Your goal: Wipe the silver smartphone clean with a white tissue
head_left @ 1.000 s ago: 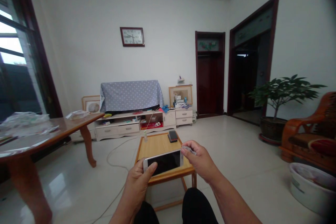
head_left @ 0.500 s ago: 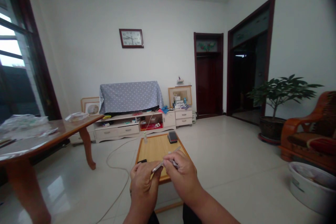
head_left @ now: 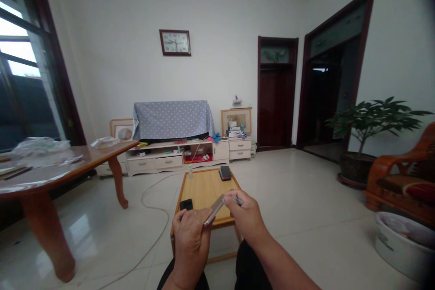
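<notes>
While left hand (head_left: 190, 247) and right hand (head_left: 246, 217) grasp a phone (head_left: 214, 210) | fingers (head_left: 231, 198) curled closed on its ends | long axis tilted, rising rightward | held over wooden table (head_left: 204, 195)

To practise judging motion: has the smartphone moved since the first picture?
Yes: the slim white smartphone went from flat across the pale wooden low table to tilted over its near edge.

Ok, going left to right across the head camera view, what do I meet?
Wooden table → left hand → silver smartphone → right hand → dark plant pot → orange wooden armchair
</notes>
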`<state>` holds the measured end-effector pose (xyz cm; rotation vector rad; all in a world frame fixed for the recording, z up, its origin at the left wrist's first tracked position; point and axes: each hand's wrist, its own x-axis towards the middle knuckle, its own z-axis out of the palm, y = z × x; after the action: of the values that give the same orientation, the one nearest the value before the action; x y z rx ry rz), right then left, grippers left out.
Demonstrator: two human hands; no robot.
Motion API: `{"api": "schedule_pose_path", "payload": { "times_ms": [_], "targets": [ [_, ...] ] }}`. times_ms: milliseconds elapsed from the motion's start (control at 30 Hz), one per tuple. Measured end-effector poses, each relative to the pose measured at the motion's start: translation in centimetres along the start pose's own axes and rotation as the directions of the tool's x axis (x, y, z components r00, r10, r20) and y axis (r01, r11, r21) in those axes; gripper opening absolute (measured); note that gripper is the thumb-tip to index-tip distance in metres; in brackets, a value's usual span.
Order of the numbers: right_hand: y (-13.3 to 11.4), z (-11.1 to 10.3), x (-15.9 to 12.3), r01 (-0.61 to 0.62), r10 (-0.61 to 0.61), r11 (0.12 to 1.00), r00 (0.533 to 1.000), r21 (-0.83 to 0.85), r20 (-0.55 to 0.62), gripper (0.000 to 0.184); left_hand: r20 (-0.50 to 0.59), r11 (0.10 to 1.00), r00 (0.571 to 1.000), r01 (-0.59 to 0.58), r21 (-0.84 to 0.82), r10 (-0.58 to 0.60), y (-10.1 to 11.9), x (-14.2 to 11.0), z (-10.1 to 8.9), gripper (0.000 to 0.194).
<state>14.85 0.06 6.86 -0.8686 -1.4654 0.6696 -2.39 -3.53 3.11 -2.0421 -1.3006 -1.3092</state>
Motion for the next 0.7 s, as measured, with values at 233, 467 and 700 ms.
{"api": "schedule_pose_path", "payload": {
  "times_ms": [233, 467, 700],
  "targets": [
    [-0.9, 1.6, -2.5, 0.163, -0.162, 0.987, 0.982, -0.005, 0.097, 0.015, -0.003, 0.999, 1.0, -0.022, 0.026, 0.022, -0.6, -0.2, 0.3, 0.03],
    [1.8, 0.6, 0.4, -0.116, 0.118, 0.984, 0.993, 0.139, -0.006, 0.032, -0.075, 0.996, 0.995, -0.068, 0.051, 0.072, -0.8, -0.4, 0.0, 0.033],
    [0.7, 1.9, -2.3, 0.001, -0.013, 0.994, 0.994, 0.108, 0.107, 0.024, -0.066, 0.998, 0.996, -0.064, 0.009, 0.065, -1.4, -0.9, 0.7, 0.033]
  ]
}}
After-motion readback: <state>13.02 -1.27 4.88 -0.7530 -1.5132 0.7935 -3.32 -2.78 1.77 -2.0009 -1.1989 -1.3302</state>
